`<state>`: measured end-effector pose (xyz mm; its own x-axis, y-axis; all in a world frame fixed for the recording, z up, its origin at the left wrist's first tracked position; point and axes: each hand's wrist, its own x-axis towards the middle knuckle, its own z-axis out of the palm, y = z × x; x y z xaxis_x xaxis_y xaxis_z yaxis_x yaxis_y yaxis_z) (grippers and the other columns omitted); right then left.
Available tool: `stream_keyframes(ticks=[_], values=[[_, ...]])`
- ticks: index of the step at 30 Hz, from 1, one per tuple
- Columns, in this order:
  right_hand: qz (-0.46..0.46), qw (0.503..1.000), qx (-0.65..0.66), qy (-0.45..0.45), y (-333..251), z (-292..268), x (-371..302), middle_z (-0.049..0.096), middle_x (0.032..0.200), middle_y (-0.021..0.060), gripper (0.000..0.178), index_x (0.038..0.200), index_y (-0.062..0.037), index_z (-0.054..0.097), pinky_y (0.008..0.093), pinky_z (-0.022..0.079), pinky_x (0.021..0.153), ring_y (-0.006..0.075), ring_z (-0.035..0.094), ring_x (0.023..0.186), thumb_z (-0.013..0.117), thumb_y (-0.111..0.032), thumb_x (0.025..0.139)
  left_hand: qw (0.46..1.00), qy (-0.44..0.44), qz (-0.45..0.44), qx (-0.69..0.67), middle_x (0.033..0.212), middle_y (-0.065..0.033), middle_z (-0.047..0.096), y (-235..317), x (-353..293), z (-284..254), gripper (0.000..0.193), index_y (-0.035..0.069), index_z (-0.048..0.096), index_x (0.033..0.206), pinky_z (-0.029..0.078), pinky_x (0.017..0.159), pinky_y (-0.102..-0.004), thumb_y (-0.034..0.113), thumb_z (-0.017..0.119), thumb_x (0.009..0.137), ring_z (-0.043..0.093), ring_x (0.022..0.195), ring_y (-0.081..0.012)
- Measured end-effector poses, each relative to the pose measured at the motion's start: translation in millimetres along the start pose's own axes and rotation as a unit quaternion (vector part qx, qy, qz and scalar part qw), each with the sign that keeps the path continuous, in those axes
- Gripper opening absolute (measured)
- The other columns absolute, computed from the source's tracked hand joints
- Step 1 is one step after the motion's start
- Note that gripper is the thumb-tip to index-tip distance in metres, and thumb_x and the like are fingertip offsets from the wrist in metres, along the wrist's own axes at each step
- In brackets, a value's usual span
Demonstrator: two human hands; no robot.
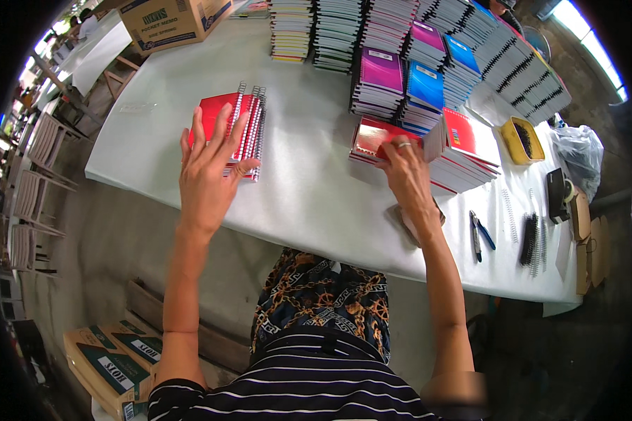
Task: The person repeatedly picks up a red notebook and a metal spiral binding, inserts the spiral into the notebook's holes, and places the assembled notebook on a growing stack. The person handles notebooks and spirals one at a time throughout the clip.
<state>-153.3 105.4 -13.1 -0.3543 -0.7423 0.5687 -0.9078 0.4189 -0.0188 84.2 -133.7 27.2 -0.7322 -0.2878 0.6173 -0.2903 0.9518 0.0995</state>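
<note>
While the left hand [211, 172] spreads wide over notebooks [251, 144], the right hand [406, 172] curls over covers [371, 137], hold unclear.

Far left, from my remote post: bold dark print on a cardboard box [163, 28]. Near left: dark lettering on white labels [116, 373], green-brown cartons [91, 359]. Right: multicoloured lettering, red notebook [475, 137]. Purple notebook's [380, 76] label: too small.

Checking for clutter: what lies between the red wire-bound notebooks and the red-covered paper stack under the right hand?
In the head view, only bare white tabletop separates the notebooks from the stack.
</note>
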Motion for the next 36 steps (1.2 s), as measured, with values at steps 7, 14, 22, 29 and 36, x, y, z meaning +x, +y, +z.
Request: stream_keyframes(ticks=[7, 14, 22, 29, 36], values=[[0.021, 0.999, 0.016, 0.038, -2, -8, 6, 0.061, 0.088, 0.0103, 0.015, 0.095, -0.0031, 0.068, 0.0398, 0.052, 0.072, 0.0293, 0.062, 0.085, 0.071, -0.010, 0.082, 0.972, -0.051, 0.053, -0.222, 0.157, -0.0107, 0.033, 81, -27, 26, 0.083, 0.007, 0.037, 0.149, 0.022, 0.117, -0.0543, 0.024, 0.077, 0.078, 0.019, 0.148, -0.0381], [0.296, 0.898, 0.308, 0.109, -66, -73, 9, 0.064, 0.073, 0.0097, 0.013, 0.081, 0.0045, 0.066, 0.0305, 0.050, 0.061, 0.0187, 0.063, 0.060, 0.068, -0.008, 0.085, 0.934, 0.032, 0.035, -0.353, 0.152, -0.0230, 0.035, 183, -16, 58, 0.073, -0.006, 0.034, 0.146, 0.027, 0.114, -0.0551, 0.006, 0.068, 0.082, 0.024, 0.144, -0.0447], [0.243, 0.864, 0.433, 0.086, -32, -78, -73, 0.056, 0.120, 0.0099, 0.045, 0.124, -0.0008, 0.049, 0.0348, 0.045, 0.097, 0.0174, 0.054, 0.112, 0.073, -0.014, 0.088, 0.677, -0.253, 0.048, -0.690, 0.145, -0.0163, 0.049, 115, 2, 47, 0.057, 0.002, 0.041, 0.146, 0.037, 0.112, -0.0418, -0.003, 0.056, 0.092, 0.045, 0.136, -0.0289], [0.319, 0.718, 0.614, 0.076, -74, -32, -98, 0.058, 0.107, 0.0074, 0.024, 0.106, -0.0028, 0.045, 0.0242, 0.046, 0.087, 0.0106, 0.054, 0.098, 0.064, 0.002, 0.092, 0.639, -0.323, -0.100, -0.691, 0.150, -0.0153, 0.043, 105, -21, 77, 0.079, 0.009, 0.025, 0.155, 0.036, 0.113, -0.0361, 0.002, 0.067, 0.088, 0.042, 0.138, -0.0272], [0.343, 0.732, 0.586, 0.054, -82, -15, -113, 0.058, 0.107, 0.0082, 0.027, 0.111, -0.0025, 0.044, 0.0261, 0.048, 0.087, 0.0138, 0.057, 0.100, 0.063, 0.003, 0.092, 0.942, -0.072, 0.127, -0.301, 0.158, -0.0149, 0.030, 125, -7, 40, 0.096, 0.008, 0.020, 0.156, 0.022, 0.117, -0.0513, 0.042, 0.070, 0.082, 0.024, 0.147, -0.0355]])
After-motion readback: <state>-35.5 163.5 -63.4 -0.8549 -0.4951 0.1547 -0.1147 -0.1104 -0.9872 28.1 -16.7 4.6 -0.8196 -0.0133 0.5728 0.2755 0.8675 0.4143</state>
